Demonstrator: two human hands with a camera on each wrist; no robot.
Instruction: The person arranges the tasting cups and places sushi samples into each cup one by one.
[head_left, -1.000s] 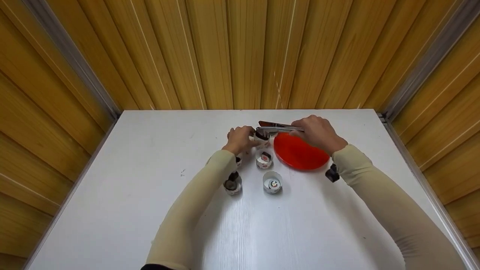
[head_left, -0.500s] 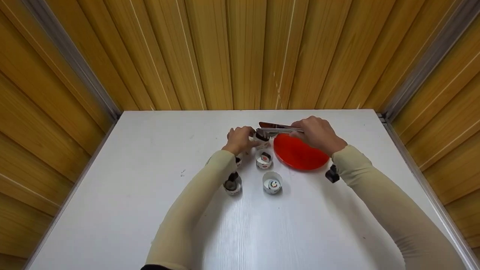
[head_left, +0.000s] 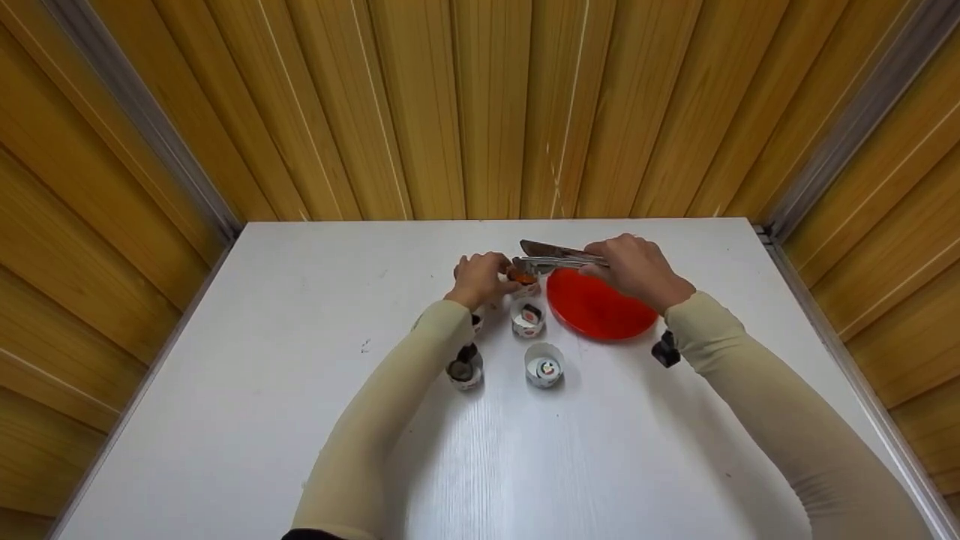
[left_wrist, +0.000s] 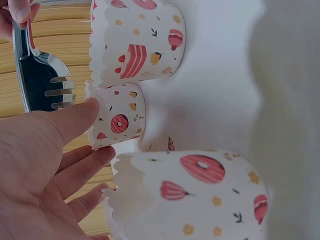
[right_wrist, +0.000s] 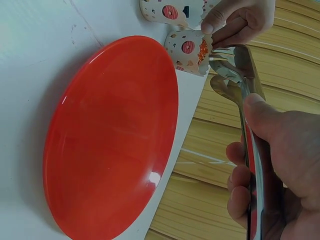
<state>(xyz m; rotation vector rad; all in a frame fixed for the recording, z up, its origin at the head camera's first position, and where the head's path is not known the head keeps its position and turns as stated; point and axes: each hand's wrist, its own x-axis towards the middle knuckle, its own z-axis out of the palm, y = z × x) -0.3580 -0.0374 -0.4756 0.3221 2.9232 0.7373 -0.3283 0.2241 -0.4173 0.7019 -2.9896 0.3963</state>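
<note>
At the back of the group of paper baking cups, my left hand [head_left: 478, 279] pinches one patterned cup [left_wrist: 120, 120] between thumb and fingers. Inside that cup lies a small piece with an orange, grainy top [right_wrist: 203, 51], seen also in the head view. My right hand [head_left: 636, 270] grips metal serving tongs [right_wrist: 248, 105], whose ends are parted just above the cup's mouth. One end is forked, and nothing shows between the ends. Nearer cups hold a sushi-like piece [head_left: 532, 313] with a dark rim and a round white piece [head_left: 550, 368].
A red plate [head_left: 604, 304] lies below my right hand. Two more cups stand by my left forearm; the front one [head_left: 465, 371] holds dark pieces, and the other is mostly hidden by the sleeve. A small black object [head_left: 665, 351] sits beside the right sleeve.
The dark piece at the tongs' tips has gone down into the held cup, where an orange top now shows. The tongs have opened a little. Both hands stay almost still.
</note>
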